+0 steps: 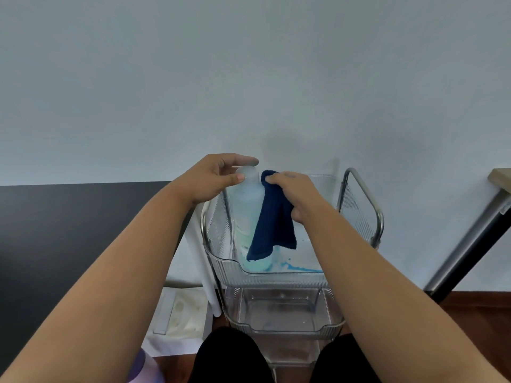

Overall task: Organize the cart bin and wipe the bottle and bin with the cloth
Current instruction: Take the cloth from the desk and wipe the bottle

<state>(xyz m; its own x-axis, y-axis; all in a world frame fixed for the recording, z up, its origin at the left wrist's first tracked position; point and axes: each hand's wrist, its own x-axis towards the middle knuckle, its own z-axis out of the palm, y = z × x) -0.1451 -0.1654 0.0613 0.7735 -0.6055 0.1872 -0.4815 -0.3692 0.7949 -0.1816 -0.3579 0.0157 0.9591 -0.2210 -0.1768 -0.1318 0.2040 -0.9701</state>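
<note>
While the bottle (247,214) stands upright in the top bin (282,268) of the cart (362,208), just below the middle of the frame, the wiping step looks to be under way. The left hand (213,179) pinches the bottle's cap between thumb and fingers and steadies it. The right hand (294,193) grips the cloth (273,225), dark blue, bunched at the top and pressed against the bottle's right shoulder; the rest of it hangs down over the bottle's side towards the bin floor.

As for progress, I judge the job roughly at its middle. The bottle is placed inside the bin, so the organizing part seems largely settled, though nothing else shows in that bin to sort. The bottle's wipe is only at the top; its lower body, under the hanging cloth, cannot be judged. A blue spill (300,266) lies on the bin floor, right of the bottle's base, towards the front wall, so the bin itself is plainly not yet wiped. A second bin (276,308) below, in the lower middle of the frame, holds nothing I can make out.
</note>
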